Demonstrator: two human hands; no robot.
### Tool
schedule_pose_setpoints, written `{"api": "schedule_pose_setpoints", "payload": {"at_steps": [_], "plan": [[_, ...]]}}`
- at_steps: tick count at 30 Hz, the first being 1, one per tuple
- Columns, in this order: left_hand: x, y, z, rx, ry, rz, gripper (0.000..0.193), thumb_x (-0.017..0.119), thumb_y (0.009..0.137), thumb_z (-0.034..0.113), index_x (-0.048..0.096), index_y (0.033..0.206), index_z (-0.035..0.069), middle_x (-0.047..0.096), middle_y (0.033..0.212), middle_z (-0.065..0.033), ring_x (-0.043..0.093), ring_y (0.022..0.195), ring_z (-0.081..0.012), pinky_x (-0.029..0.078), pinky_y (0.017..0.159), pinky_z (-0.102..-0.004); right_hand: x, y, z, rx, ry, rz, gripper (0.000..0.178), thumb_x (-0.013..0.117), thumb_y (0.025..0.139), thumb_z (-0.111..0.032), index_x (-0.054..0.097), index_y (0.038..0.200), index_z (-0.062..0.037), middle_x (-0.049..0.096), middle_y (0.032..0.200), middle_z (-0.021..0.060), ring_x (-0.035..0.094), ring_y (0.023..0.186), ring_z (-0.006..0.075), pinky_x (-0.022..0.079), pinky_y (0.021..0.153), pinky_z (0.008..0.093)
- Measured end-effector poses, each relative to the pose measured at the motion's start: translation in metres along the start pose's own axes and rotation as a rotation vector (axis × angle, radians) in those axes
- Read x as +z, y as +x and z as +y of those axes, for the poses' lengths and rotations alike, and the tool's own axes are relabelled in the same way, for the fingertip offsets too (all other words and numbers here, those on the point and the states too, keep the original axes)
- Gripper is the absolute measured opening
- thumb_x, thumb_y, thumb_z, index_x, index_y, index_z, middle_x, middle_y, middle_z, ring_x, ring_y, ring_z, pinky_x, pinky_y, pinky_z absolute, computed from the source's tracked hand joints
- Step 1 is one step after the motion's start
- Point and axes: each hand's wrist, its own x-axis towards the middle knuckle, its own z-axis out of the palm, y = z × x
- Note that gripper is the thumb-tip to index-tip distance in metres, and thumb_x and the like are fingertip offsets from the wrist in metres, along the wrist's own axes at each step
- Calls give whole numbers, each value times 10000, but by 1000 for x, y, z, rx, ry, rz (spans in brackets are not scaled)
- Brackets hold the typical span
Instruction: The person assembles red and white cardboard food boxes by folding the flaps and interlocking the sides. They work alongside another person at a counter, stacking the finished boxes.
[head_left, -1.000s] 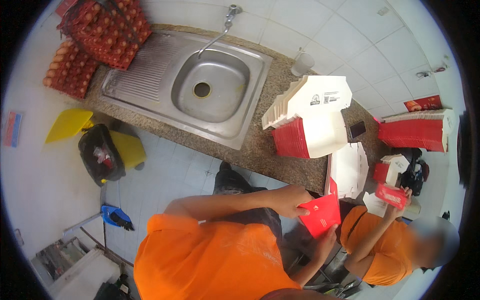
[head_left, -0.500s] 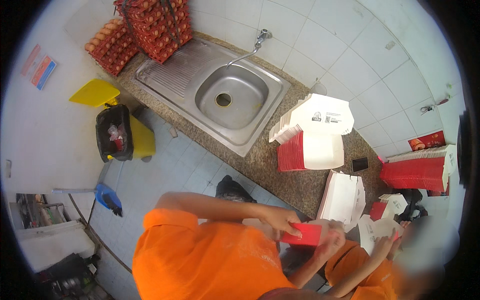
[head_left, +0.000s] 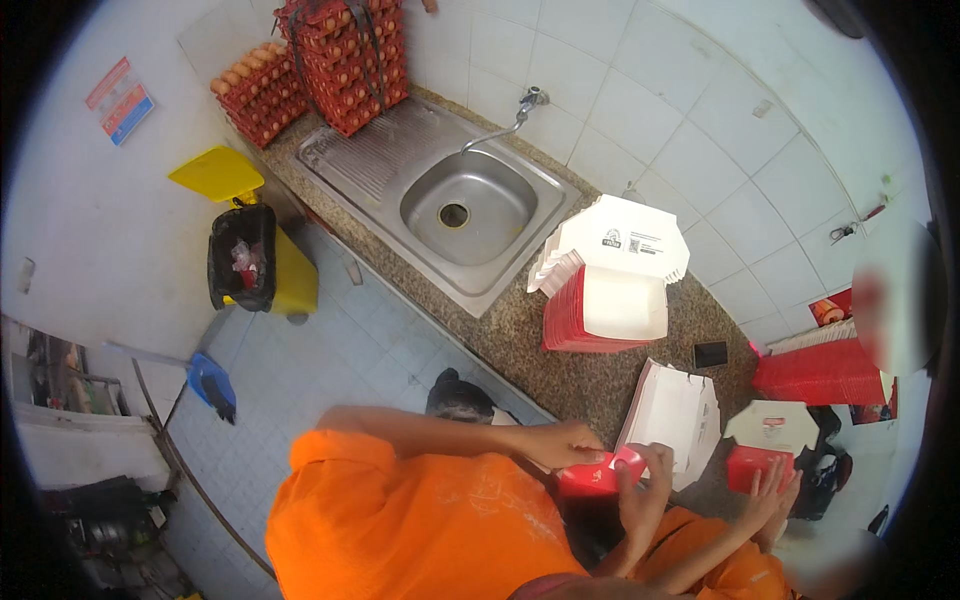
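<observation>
In front of my orange-sleeved body, a red cardboard food box (head_left: 588, 480) is held between my two hands. My left hand (head_left: 563, 444) pinches its upper left edge, fingers closed. At its right end, my right hand (head_left: 645, 492) has thumb and fingers closed on a bent, shiny part of the red card. The box's inside and underside are hidden. Just beyond my right hand, a nested stack of white-lined boxes (head_left: 672, 415) rests near the counter's edge. To the right, a co-worker's hands (head_left: 765, 497) hold a red and white box (head_left: 770, 430).
A tall stack of open red and white boxes (head_left: 625, 305) stands on the granite counter (head_left: 585, 385), beside a steel sink (head_left: 470, 205). A phone (head_left: 711, 354) lies nearby. More red boxes (head_left: 825, 372) stand far right. Egg trays (head_left: 350, 70) fill the back corner; a yellow bin (head_left: 290, 270) is on the floor.
My right hand has turned more upright, and the red card at its fingers is now bent. The co-worker's box has turned from its white side to a red front. The whole view has shifted slightly.
</observation>
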Motion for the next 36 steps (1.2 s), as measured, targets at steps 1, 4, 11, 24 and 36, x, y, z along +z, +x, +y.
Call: {"api": "schedule_pose_setpoints", "payload": {"at_steps": [1, 4, 11, 24, 36], "plan": [[1, 1, 12, 89, 101, 40, 366, 556, 1062, 322, 619, 902, -1, 589, 681, -22, 570, 576, -83, 475, 509, -294, -1, 0, -2, -12, 77, -36, 179, 684, 857, -41, 702, 1029, 7, 601, 1062, 145, 586, 980, 288, 462, 898, 387], [12, 2, 37, 82, 113, 90, 358, 597, 1040, 296, 652, 941, -43, 610, 678, -6, 586, 607, -74, 476, 527, -286, 1, 0, -6, -101, 180, -34, 209, 586, 976, -136, 675, 1064, 32, 589, 1113, 165, 566, 1113, 314, 435, 988, 401], [28, 51, 40, 282, -318, 497, 265, 654, 1014, 262, 677, 968, 2, 678, 827, -2, 601, 712, -51, 490, 643, -230, 40, -15, 38, -291, -25, 729, 148, 623, 967, -159, 684, 1015, -32, 557, 1065, 128, 557, 1071, 321, 446, 930, 444], [59, 83, 95, 559, -392, 720, 286, 563, 1063, 200, 555, 1272, 5, 653, 1165, -42, 592, 1044, -67, 498, 889, -263, 8, 21, 23, -580, -350, 736, 427, 908, 700, -102, 728, 1086, -66, 691, 1088, 77, 662, 1060, 345, 566, 921, 443], [31, 90, 110, 479, 143, 520, 381, 501, 1088, 314, 691, 1040, -13, 710, 991, -50, 622, 908, -81, 480, 785, -240, -43, 35, -8, -387, -133, 557, 347, 792, 744, 31, 737, 1085, -2, 703, 1150, 162, 662, 1116, 326, 537, 968, 409]]}}
